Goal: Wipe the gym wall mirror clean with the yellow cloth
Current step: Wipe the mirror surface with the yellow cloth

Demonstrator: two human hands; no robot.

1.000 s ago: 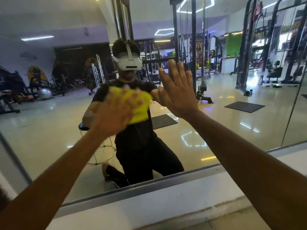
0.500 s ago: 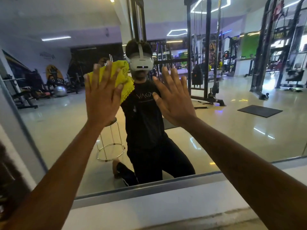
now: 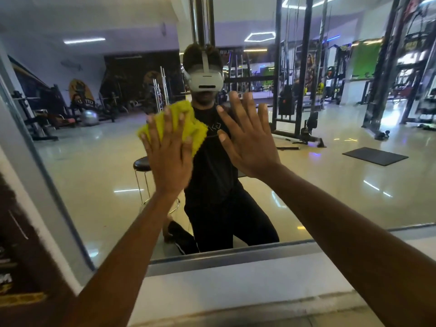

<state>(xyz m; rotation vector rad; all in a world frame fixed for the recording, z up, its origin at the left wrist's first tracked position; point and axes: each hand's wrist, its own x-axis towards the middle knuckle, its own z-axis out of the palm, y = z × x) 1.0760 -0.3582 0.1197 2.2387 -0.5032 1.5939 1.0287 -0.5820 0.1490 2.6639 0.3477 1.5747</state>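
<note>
The mirror [image 3: 330, 185] fills the wall in front of me, set in a grey frame [image 3: 212, 260] above a pale ledge [image 3: 236, 286], with a dark panel edging it on my left. In the glass I see a glossy cream floor, a black stool [image 3: 141, 164] with chrome legs, a black mat [image 3: 375, 156], a tall cable machine [image 3: 297, 90], a silver ball [image 3: 89, 117] among benches and racks at the far left, strip lights and a hexagon light on the ceiling. My own reflection kneels there in black clothes with a white headset [image 3: 205, 81]. My left hand [image 3: 168, 159] lies flat, fingers straight and spread, pressing the cloth [image 3: 191, 128] against the glass about level with my reflected chest. The cloth is bright yellow, nubbly in texture and bunched into a crumpled wad; it shows above and to the right of my fingers, with a bit at the left edge. Its long axis runs roughly level, from lower left to the right, with a lump rising at the top. My right hand [image 3: 247, 142] is released, palm flat on the mirror just beside the cloth, fingers straight and pointing up, holding nothing.
</note>
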